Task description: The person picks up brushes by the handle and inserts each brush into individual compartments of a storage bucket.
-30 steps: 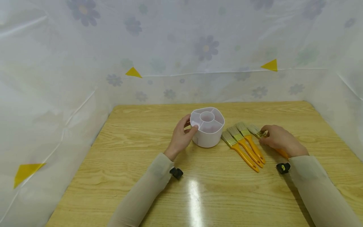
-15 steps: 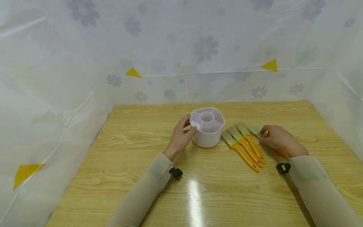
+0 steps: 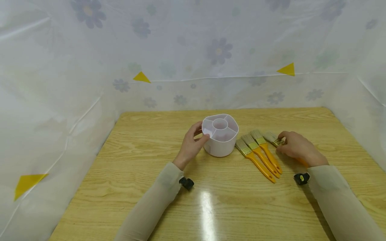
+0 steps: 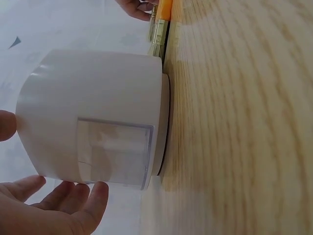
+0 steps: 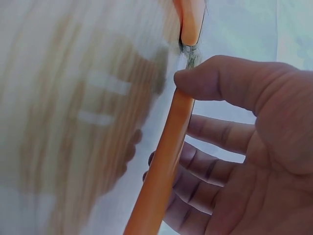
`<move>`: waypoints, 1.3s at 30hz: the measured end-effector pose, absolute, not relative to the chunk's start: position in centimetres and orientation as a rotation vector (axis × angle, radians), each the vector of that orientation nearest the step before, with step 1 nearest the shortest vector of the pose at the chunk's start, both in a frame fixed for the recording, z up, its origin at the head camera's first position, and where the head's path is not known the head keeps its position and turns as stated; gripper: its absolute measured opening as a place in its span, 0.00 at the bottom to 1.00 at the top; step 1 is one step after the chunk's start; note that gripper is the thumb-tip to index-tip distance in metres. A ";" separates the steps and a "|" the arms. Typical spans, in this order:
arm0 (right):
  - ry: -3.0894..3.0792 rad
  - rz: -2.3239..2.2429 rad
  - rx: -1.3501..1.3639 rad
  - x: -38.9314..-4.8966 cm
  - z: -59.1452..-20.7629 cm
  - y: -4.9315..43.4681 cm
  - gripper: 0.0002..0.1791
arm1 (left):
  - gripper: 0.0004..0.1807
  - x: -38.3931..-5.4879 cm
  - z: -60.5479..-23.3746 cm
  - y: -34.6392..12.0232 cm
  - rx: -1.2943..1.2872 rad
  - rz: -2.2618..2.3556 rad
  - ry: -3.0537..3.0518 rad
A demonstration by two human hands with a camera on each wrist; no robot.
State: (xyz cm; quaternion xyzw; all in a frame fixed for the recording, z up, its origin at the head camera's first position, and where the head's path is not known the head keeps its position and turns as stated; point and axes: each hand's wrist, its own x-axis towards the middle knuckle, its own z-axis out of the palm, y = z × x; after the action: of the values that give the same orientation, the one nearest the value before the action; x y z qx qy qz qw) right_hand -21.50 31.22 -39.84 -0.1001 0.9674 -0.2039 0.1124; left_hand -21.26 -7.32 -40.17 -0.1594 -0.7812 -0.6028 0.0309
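In the head view a white round-sided organizer (image 3: 220, 148) stands upright on the wooden table, with a ring in its middle and dividers running out to its wall. My left hand (image 3: 192, 144) holds its left side, thumb at the rim. Seen from the left wrist, fingertips touch the wall by a clear window panel (image 4: 115, 152). To the right, my right hand (image 3: 301, 149) pinches a flat paintbrush (image 3: 270, 137) near its metal band; the hand covers much of the orange handle (image 5: 161, 161), which the right wrist view shows running past the curled fingers.
Three more paintbrushes (image 3: 260, 157) with orange handles lie side by side between the organizer and my right hand, bristles pointing away. The wooden table (image 3: 144, 187) ends at a flowered plastic sheet (image 3: 187, 50) behind and at both sides. Yellow triangles (image 3: 141, 77) mark the sheet.
My right hand has risen very slightly at the paintbrush over the last half second. The left hand, the organizer and the other brushes have stayed put.
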 end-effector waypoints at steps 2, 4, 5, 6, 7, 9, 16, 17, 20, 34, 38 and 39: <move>2.838 -0.603 -0.283 -21.5 -39.7 31.2 0.28 | 0.31 -21.3 -40.2 -7.3 -0.483 -1.853 -2.411; 2.836 -0.608 -0.274 -21.5 -39.6 31.1 0.28 | 0.31 -21.3 -40.1 -7.4 -0.479 -1.854 -2.410; 2.838 -0.608 -0.270 -21.5 -39.6 31.0 0.28 | 0.31 -21.3 -40.1 -7.4 -0.478 -1.856 -2.409; 2.839 -0.609 -0.271 -21.5 -39.5 31.0 0.28 | 0.31 -21.3 -40.1 -7.4 -0.477 -1.858 -2.407; 2.840 -0.610 -0.273 -21.4 -39.5 31.0 0.28 | 0.31 -21.2 -40.1 -7.4 -0.474 -1.862 -2.405; 2.844 -0.612 -0.277 -21.4 -39.5 31.0 0.29 | 0.30 -21.2 -40.1 -7.4 -0.474 -1.873 -2.400; 2.857 -0.616 -0.248 -21.3 -39.5 30.9 0.28 | 0.30 -21.3 -40.1 -7.5 -0.500 -1.902 -2.408; 2.856 -0.621 -0.243 -21.2 -39.5 30.9 0.28 | 0.31 -21.3 -40.0 -7.5 -0.508 -1.906 -2.408; 2.857 -0.636 -0.236 -21.2 -39.4 30.9 0.30 | 0.31 -21.4 -40.0 -7.6 -0.524 -1.925 -2.410; 2.920 -0.638 -0.210 -20.9 -39.1 30.5 0.32 | 0.30 -21.0 -39.6 -7.3 -0.477 -1.893 -2.411; 2.943 -0.634 -0.208 -20.7 -38.9 30.4 0.32 | 0.29 -21.2 -40.1 -7.3 -0.461 -1.890 -2.415; 2.946 -0.635 -0.208 -20.7 -38.9 30.3 0.32 | 0.29 -21.2 -40.1 -7.3 -0.458 -1.891 -2.416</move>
State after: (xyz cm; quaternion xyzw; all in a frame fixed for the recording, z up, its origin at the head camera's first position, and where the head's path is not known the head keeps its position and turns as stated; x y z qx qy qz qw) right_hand -20.71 30.35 -38.93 -0.0688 0.9735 -0.2099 0.0601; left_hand -21.22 -7.27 -40.06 -0.1477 -0.7786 -0.6095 0.0198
